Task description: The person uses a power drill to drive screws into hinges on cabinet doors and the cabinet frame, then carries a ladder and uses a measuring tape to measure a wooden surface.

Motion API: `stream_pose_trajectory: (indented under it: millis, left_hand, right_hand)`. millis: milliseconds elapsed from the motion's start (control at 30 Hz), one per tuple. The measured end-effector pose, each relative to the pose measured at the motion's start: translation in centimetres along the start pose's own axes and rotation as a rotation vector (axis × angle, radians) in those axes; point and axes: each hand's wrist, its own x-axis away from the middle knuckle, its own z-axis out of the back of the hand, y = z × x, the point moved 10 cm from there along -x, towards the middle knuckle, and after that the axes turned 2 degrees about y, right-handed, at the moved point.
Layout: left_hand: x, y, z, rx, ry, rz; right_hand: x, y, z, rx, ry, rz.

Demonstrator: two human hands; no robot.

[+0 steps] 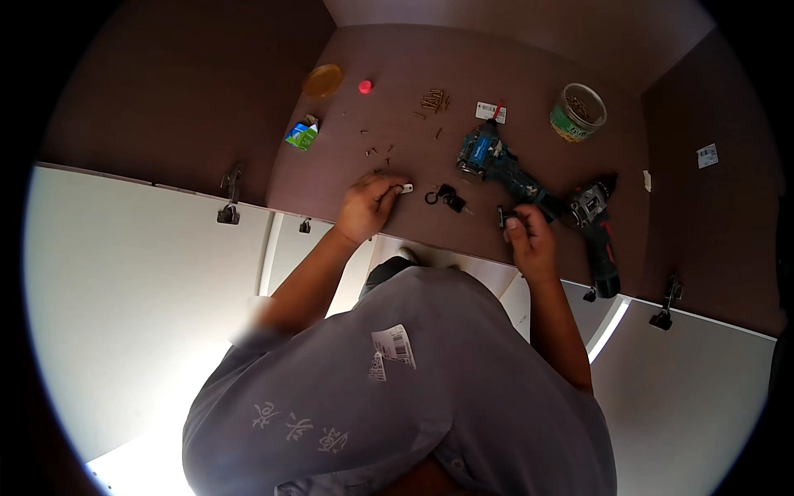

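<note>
My left hand (364, 208) pinches a small pale metal plate (406, 188) with a hole in it, just above the brown shelf (488, 74). Between my hands lie a black ring and black-headed keys (452, 199). My right hand (533, 244) has its thumb and fingers closed on a small dark metal fitting (503, 217); its exact kind is unclear. Right beside that hand is the end of a teal cordless driver (496, 164) with a red-tipped bit. A black and red cordless drill (597, 219) lies further right.
Small screws (372, 151) are scattered beyond my left hand, with longer brass-coloured screws (432, 100) further back. A clear screw jar (578, 113), amber lid (322, 81), pink cap (365, 86) and green-blue box (303, 132) stand around. Hinges (229, 207) stick out at the front edge.
</note>
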Motion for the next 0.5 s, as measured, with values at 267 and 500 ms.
stream_pose_trajectory:
  millis: [267, 500]
  left_hand:
    - [-0.1, 0.4, 0.0, -0.021, -0.023, -0.013]
    - [-0.1, -0.3, -0.3, 0.019, -0.012, 0.051]
  right_hand:
    - [-0.3, -1.4, -0.9, 0.116, -0.002, 0.084]
    - [-0.4, -2.6, -1.5, 0.216, -0.009, 0.136]
